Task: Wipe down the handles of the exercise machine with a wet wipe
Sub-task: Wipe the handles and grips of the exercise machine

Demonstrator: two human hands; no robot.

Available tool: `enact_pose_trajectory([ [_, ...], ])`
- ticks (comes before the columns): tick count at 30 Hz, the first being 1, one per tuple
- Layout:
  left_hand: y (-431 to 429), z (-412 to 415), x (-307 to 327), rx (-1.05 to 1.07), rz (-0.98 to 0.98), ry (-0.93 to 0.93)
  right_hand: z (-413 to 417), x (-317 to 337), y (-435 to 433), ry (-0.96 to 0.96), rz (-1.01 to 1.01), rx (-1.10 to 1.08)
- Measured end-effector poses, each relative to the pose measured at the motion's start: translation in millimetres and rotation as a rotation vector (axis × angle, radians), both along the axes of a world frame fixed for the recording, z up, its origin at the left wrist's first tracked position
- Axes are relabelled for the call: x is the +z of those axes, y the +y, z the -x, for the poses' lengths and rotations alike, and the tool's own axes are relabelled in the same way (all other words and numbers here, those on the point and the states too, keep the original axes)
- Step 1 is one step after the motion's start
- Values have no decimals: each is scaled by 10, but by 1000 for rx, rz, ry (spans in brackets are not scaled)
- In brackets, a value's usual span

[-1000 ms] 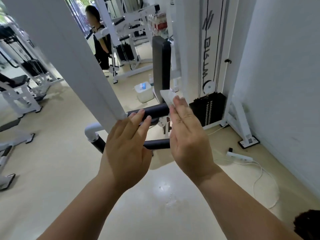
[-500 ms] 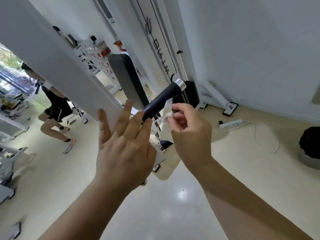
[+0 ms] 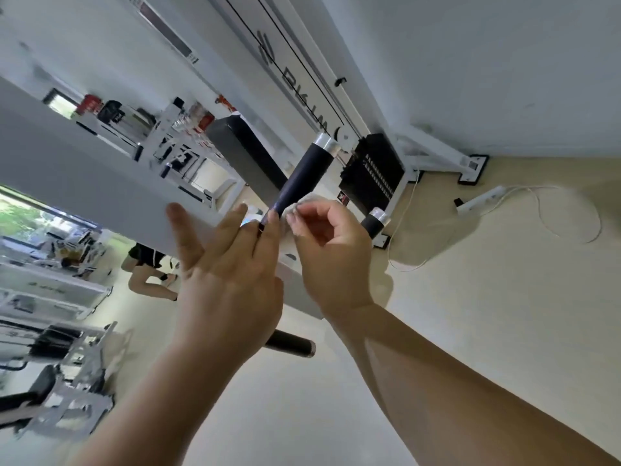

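The view is tilted hard. A dark padded handle (image 3: 304, 174) with a silver end cap runs up and to the right from my hands. My right hand (image 3: 331, 250) pinches a small white wet wipe (image 3: 299, 207) against the lower part of that handle. My left hand (image 3: 228, 280) is spread flat with its fingers apart, its fingertips at the handle's lower end and holding nothing. A second short dark handle (image 3: 373, 222) with a silver cap shows just right of my right hand. A third dark handle (image 3: 290, 346) pokes out below my left wrist.
A broad white machine beam (image 3: 84, 169) crosses from the left behind my hands. The black weight stack (image 3: 371, 169) and white frame stand against the wall. A white power strip (image 3: 479, 200) with loose cable lies on the floor. Another person (image 3: 148, 274) exercises at left among other machines.
The camera has rolled further sideways. My right hand has curled and pinched the wipe lower on the handle. My left hand's fingers have spread and lifted off the grip.
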State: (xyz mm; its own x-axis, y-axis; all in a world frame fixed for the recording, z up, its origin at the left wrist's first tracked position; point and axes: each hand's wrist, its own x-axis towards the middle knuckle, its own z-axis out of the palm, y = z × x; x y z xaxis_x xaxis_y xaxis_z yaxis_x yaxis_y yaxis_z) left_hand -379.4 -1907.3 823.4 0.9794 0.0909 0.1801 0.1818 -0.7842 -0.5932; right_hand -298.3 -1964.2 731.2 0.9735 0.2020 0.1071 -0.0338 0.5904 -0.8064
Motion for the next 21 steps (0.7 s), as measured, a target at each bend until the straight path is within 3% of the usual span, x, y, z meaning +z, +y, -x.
enact_pose_trajectory([
  [7, 186, 71, -130, -133, 84, -118, 76, -127, 99, -64, 12, 73],
  [12, 218, 50, -178, -184, 76, -164, -361, 19, 20, 5, -75, -148],
  [16, 233, 32, -158, -175, 78, -119, -259, 79, 150, 58, -71, -293],
  [21, 291, 67, -149, -152, 48, -88, 172, 14, 357, 149, -85, -210],
])
